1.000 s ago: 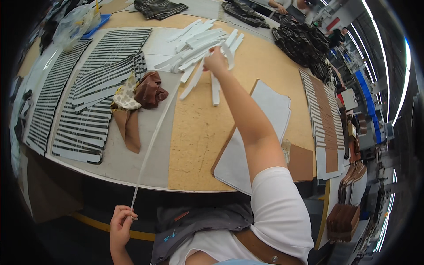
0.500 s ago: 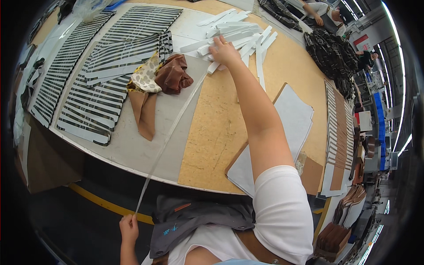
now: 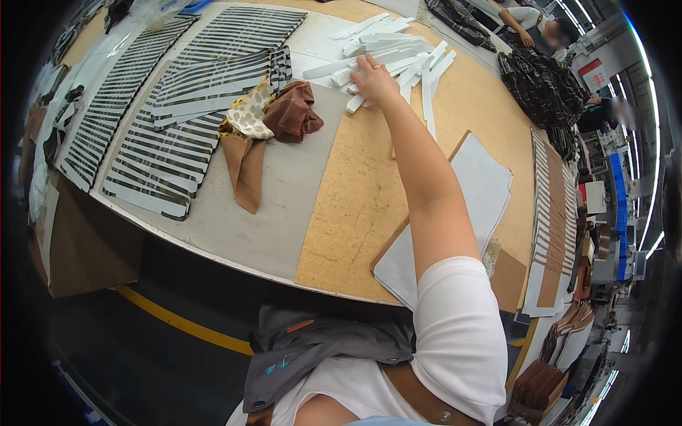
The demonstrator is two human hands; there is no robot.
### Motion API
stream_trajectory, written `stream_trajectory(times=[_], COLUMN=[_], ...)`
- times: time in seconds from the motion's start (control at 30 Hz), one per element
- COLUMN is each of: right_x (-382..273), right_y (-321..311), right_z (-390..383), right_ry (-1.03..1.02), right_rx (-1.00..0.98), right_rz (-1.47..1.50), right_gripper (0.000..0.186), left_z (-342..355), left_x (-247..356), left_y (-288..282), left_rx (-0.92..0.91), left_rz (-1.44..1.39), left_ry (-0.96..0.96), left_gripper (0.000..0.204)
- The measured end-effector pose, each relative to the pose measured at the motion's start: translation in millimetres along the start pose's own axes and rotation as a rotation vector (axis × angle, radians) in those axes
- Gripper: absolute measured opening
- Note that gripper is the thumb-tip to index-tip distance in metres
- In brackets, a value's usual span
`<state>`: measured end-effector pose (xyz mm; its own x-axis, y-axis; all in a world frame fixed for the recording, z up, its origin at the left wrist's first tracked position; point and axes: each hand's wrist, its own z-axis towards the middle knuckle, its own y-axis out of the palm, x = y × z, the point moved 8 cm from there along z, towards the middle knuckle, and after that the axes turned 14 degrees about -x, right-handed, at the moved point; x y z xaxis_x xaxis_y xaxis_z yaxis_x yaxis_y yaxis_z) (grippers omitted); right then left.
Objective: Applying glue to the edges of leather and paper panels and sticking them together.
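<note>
My right hand [image 3: 376,82] reaches far over the table and rests on a loose heap of white strips [image 3: 408,51]. Its fingers are stretched out and a little apart, touching the strips nearest to them. What lies under the palm is hidden. My left hand is outside the picture. Left of the heap sit a crumpled dark brown piece [image 3: 293,115], a spotted cloth [image 3: 249,116] and a tan piece [image 3: 243,170]. Beyond them, rows of black-and-white striped pieces [image 3: 153,160] cover the table's left part.
Beneath my right forearm lies a stack of pale grey sheets [image 3: 477,186]. A brown piece [image 3: 509,280] and more striped pieces [image 3: 548,234] line the right side. Dark checked fabric [image 3: 543,89] is heaped at the far right, near another person [image 3: 529,25]. The table's front edge [image 3: 241,264] curves before me.
My left hand, which held one end of a long thin pale ribbon stretched from near the heap, has left the picture along with the ribbon. My right hand stays at the strips.
</note>
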<state>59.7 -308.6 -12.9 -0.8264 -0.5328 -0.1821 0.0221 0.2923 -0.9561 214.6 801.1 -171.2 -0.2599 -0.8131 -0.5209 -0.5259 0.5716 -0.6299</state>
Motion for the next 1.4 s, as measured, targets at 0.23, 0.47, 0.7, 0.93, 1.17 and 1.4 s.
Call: stream_trajectory(times=[0.23,0.47,0.7,0.93,1.17,1.4], right_x=[-25.7,-39.9,-50.0,-4.7,11.7,-43.3], right_y=[-19.7,-38.9,-3.0,22.0,40.5,38.1], right_z=[-32.2,-150.4,-265.7,-299.7,-299.4,-321.3], right_ry=[-0.019,-0.336,-0.345,-0.158,-0.109,-0.382], right_rx=[0.258,0.01,-0.438,-0.282,-0.169,0.235], right_rz=[-0.175,0.09,0.618,1.03,0.961,0.308], right_gripper=[0.053,0.033,0.029,0.034,0.031,0.024], left_z=[-17.2,-225.9,-335.8,-390.2,-352.9,-350.6], left_x=[40.7,360.1,439.2,561.3,619.8,634.4], left_y=[-8.9,-388.3,-509.9,-498.1,-483.8,-495.3], left_rx=[-0.098,0.155,0.162,0.66,0.234,-0.173], left_rz=[0.043,-0.9,-0.934,-0.447,-0.389,-0.373], left_ry=[-0.084,1.396,2.131,2.092,2.0,2.008], left_gripper=[0.028,0.013,0.002,0.01,0.012,0.014])
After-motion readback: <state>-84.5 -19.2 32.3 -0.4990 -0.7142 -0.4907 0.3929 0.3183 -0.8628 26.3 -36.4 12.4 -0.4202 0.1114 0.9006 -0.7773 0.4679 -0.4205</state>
